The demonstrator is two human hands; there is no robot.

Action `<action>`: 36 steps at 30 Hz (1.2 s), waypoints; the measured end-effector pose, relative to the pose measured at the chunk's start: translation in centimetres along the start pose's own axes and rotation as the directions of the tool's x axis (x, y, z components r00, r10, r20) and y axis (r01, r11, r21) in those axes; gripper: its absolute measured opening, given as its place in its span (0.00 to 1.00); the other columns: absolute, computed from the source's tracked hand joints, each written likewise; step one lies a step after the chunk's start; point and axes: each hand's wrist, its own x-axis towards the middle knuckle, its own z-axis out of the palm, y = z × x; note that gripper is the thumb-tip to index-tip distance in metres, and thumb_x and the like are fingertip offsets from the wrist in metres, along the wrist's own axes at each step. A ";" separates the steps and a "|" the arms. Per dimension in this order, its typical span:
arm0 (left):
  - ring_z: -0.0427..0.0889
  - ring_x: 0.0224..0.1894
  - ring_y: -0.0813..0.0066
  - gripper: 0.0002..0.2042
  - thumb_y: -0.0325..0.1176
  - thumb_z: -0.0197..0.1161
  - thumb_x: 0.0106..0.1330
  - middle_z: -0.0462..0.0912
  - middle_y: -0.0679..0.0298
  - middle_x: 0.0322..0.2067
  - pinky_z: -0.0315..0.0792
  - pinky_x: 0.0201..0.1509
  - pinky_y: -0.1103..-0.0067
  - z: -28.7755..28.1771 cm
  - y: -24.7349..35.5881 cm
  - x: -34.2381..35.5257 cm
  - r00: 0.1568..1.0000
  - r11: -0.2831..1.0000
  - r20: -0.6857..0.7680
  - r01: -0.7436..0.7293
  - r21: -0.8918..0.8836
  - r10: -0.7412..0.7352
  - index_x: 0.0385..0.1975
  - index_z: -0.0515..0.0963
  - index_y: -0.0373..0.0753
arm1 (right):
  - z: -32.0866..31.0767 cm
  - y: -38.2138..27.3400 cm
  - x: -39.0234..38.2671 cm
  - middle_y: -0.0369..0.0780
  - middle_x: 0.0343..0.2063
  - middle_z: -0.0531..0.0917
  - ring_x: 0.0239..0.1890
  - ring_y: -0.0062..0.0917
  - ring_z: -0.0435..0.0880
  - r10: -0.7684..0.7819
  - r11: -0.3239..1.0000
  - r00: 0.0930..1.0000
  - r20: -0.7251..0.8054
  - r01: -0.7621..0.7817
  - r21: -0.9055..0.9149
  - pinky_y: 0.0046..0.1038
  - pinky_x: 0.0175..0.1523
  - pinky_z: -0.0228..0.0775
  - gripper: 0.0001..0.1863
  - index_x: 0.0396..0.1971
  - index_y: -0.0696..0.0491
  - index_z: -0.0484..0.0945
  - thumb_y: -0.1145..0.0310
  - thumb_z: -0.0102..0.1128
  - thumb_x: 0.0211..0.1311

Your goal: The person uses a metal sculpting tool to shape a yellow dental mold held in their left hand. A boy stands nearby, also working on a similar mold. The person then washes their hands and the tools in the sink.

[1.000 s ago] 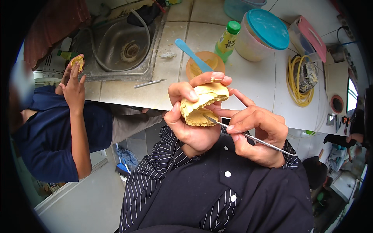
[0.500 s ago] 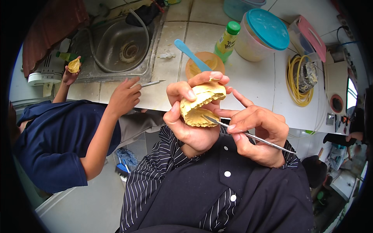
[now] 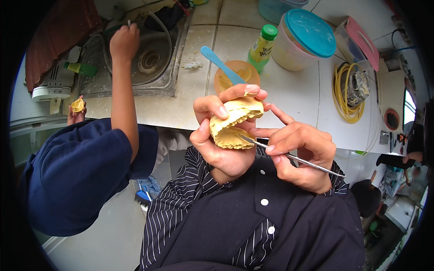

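Note:
In front of my chest, my left hand [image 3: 226,149] is closed around a yellow plaster dental cast [image 3: 235,109], a horseshoe-shaped piece with a bumpy edge of teeth. My right hand [image 3: 304,156] pinches a slim metal carving tool [image 3: 312,165] like a pen. The tool's flat tip rests against the lower inner part of the cast, and its other end sticks out past my right palm. Yellow crumbs cling to a finger of my left hand.
Beyond my hands are an orange mixing bowl [image 3: 223,82] with a blue spatula [image 3: 221,64], a green-capped bottle [image 3: 261,49], a turquoise-lidded tub [image 3: 294,49] and a coiled yellow hose [image 3: 342,101]. At left, a co-worker [image 3: 81,171] holding another yellow cast [image 3: 77,105] reaches over the sink [image 3: 158,83].
My hands, the cast and the tool have hardly moved. The co-worker's arm has swung from beside the counter to above the sink, and their own cast has come lower.

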 end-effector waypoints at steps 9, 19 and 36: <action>0.75 0.50 0.45 0.14 0.45 0.39 0.66 0.74 0.42 0.49 0.75 0.49 0.58 0.1 0.0 0.0 1.000 1.000 -0.008 -0.002 -0.021 0.002 0.37 0.65 0.43 | -0.1 -0.2 0.1 0.39 0.23 0.83 0.42 0.41 0.85 -0.072 0.997 0.996 0.057 0.072 -0.013 0.54 0.66 0.51 0.10 0.24 0.56 0.79 0.84 0.57 0.39; 0.75 0.51 0.45 0.13 0.45 0.40 0.66 0.73 0.41 0.49 0.75 0.50 0.58 0.2 0.3 -0.3 1.000 1.000 -0.005 -0.003 -0.012 0.003 0.38 0.65 0.42 | 0.0 -0.4 -0.2 0.33 0.26 0.84 0.44 0.30 0.85 -0.038 0.998 0.998 0.055 0.041 -0.043 0.52 0.66 0.54 0.10 0.26 0.52 0.80 0.81 0.61 0.41; 0.75 0.51 0.46 0.13 0.46 0.40 0.66 0.73 0.42 0.49 0.75 0.49 0.59 0.3 0.6 -0.9 1.000 1.000 -0.026 -0.002 0.015 0.003 0.37 0.64 0.43 | 0.4 -0.4 -0.3 0.34 0.26 0.84 0.46 0.32 0.84 -0.034 0.997 0.995 0.092 0.040 -0.065 0.50 0.65 0.56 0.09 0.26 0.53 0.80 0.81 0.61 0.42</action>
